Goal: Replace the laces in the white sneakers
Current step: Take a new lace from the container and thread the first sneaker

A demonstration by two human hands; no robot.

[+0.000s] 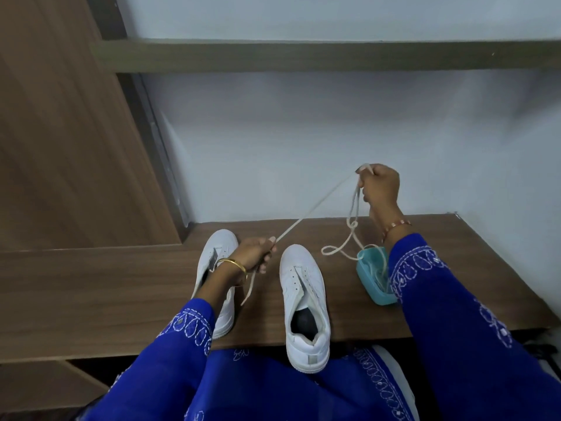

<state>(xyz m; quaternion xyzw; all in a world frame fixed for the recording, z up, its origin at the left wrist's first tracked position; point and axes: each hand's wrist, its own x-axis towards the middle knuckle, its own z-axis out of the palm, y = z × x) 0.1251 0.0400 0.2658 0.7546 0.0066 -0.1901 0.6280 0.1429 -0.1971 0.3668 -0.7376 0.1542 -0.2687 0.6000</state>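
From the head view, the left hand (256, 253) is curled round a cream lace (315, 206) just above the tabletop (121, 287), at about 7 o'clock from the frame's middle, with one end of the lace dangling below the fist. The right hand (379, 186) is raised higher, at about 3 o'clock, pinching the same lace at its fingertips; the stretch between the two hands runs taut and diagonal. Below the right hand the rest of the lace hangs in loose loops, with what looks like a small knot or twist, and trails down into a teal container (373, 279) at 5 o'clock of that hand.

Two white sneakers stand on the tabletop, toes pointing away. The left sneaker (218, 247) lies partly under the left wrist; the right sneaker (303, 296) sits just right of it, its heel overhanging the near edge. Both show bare eyelets, so lacing seems not yet begun.

The step in hand looks like drawing a fresh lace out and straightening it. To do it well, I would work the twist out of the hanging part before threading, find both tips, and match the two halves for equal length. Pulling gently matters: a snagged loop could tip the light container or tighten the knot.
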